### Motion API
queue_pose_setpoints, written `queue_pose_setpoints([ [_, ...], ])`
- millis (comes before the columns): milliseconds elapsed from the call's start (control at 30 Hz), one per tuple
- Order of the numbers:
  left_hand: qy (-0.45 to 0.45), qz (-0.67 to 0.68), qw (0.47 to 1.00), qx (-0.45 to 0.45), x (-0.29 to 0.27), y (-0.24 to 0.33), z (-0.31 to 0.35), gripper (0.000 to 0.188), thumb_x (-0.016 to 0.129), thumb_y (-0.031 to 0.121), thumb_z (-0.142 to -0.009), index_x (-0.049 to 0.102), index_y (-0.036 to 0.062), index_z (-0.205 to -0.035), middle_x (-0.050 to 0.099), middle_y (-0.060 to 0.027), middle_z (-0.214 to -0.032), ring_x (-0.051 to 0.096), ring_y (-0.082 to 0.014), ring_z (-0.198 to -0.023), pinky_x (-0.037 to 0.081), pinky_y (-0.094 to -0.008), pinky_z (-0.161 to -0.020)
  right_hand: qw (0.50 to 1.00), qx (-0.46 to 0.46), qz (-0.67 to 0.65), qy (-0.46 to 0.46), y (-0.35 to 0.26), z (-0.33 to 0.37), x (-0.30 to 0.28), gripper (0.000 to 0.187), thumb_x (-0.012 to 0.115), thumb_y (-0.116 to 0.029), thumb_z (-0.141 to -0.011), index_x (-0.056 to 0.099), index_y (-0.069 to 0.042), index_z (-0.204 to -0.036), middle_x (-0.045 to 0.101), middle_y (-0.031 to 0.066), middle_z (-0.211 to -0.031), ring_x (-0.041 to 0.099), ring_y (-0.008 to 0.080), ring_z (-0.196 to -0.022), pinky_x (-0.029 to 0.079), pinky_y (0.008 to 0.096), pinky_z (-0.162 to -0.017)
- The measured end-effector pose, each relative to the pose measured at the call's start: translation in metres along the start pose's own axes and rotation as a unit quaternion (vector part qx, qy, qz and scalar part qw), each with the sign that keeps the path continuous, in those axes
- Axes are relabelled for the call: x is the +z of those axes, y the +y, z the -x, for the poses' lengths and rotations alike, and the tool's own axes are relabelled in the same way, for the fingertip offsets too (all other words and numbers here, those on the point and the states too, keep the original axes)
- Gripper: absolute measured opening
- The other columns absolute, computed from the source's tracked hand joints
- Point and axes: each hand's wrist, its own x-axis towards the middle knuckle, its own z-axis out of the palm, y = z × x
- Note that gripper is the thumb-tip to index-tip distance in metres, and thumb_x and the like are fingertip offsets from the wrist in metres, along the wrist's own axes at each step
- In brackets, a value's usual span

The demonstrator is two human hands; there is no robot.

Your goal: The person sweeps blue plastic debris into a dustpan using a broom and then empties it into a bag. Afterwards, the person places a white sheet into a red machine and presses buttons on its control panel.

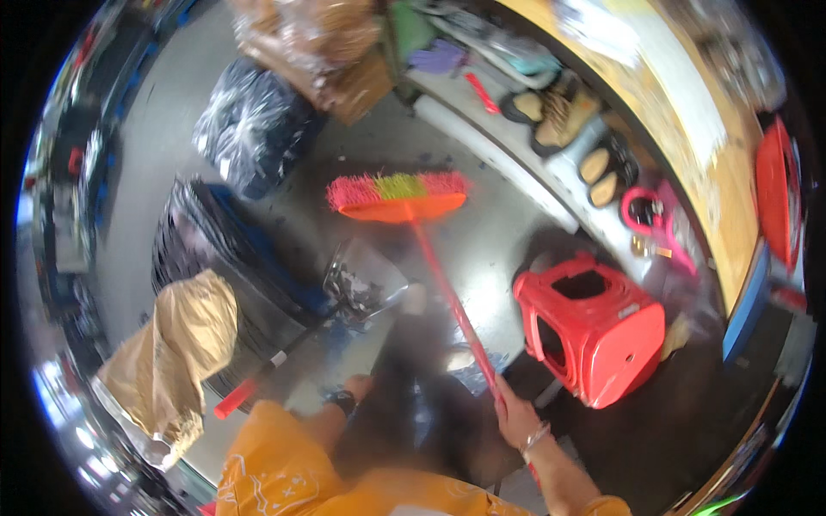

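My right hand (518,417) is wrapped around the red handle of a broom (447,288). At its far end is an orange head (403,207) with pink and yellow-green bristles, low over the grey floor. My left hand (360,387), below a dark wristband, hangs close to my leg; its fingers are blurred and I cannot make out their pose. Left of it slants a dark handle with a red grip (237,399), apart from the hand. That handle leads up to a dustpan (368,279) with dark scraps in it, lying between the broom and a black bag.
A red plastic stool (594,331) lies tipped over at the right. Behind it, a low shelf (508,129) bears shoes and gloves. To the left stand a black-bagged bin (215,241), a crumpled brown paper bag (176,357), a filled plastic bag (254,129) and a cardboard box (361,86).
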Motion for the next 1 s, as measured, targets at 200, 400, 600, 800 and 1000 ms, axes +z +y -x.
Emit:
queue_pose_setpoints([
  [200, 0.088, 0.118, 0.985, 0.086, 0.052, -0.123, 0.019, 0.032, 0.038, 0.034, -0.088, 0.05, 0.0087, -0.105, 0.052, -0.0075, -0.078, 0.052, -0.0215, -0.07, 0.044, -0.0373, -0.062, 0.966, -0.045, 0.252, -0.035, -0.173, -0.236, -0.044, 0.052, 0.036, -0.018, -0.089, 0.017, -0.023, -0.137, 0.055, 0.0304, -0.099, 0.054, 0.0464, -0.089, 0.042, 0.05, -0.079],
  [400, 0.109, 0.933, 0.344, -0.014, -0.074, -0.041, 0.069, 0.065, 0.043, 0.06, -0.081, 0.04, 0.0068, -0.118, 0.047, -0.0195, -0.114, 0.048, -0.0403, -0.105, 0.042, -0.0548, -0.085, 0.978, -0.052, 0.184, -0.082, -0.186, -0.323, 0.007, 0.061, 0.037, -0.018, -0.088, 0.004, -0.025, -0.138, 0.051, 0.0331, -0.107, 0.052, 0.0444, -0.1, 0.039, 0.0477, -0.087],
  [600, 0.062, 0.889, 0.453, 0.037, -0.147, 0.05, 0.084, 0.048, 0.059, 0.035, -0.08, 0.043, 0.0105, -0.118, 0.048, -0.0252, -0.115, 0.058, -0.0347, -0.088, 0.054, -0.035, -0.063, 0.914, 0.004, 0.35, -0.204, -0.12, -0.205, -0.118, 0.06, 0.039, -0.018, -0.086, 0.011, -0.022, -0.139, 0.053, 0.029, -0.108, 0.057, 0.0377, -0.093, 0.045, 0.0406, -0.082],
  [800, 0.086, 0.872, 0.481, -0.004, -0.053, 0.047, 0.14, 0.021, 0.055, 0.022, -0.083, 0.049, 0.0066, -0.096, 0.06, -0.0165, -0.098, 0.044, -0.0112, -0.041, 0.035, -0.0206, -0.035, 0.833, -0.189, 0.48, -0.2, -0.249, -0.19, -0.207, 0.052, 0.042, -0.02, -0.088, 0.024, -0.019, -0.137, 0.058, 0.0282, -0.084, 0.057, 0.0434, -0.08, 0.046, 0.0462, -0.075],
  [1000, 0.035, 0.964, 0.256, 0.061, 0.101, 0.075, 0.234, 0.022, 0.052, 0.021, -0.081, 0.05, 0.0078, -0.099, 0.059, -0.0165, -0.099, 0.049, -0.0146, -0.052, 0.041, -0.0261, -0.043, 0.621, -0.243, 0.728, -0.16, -0.389, -0.266, -0.111, 0.057, 0.043, -0.017, -0.087, 0.015, -0.021, -0.137, 0.06, 0.0242, -0.079, 0.06, 0.0394, -0.072, 0.047, 0.0478, -0.063],
])
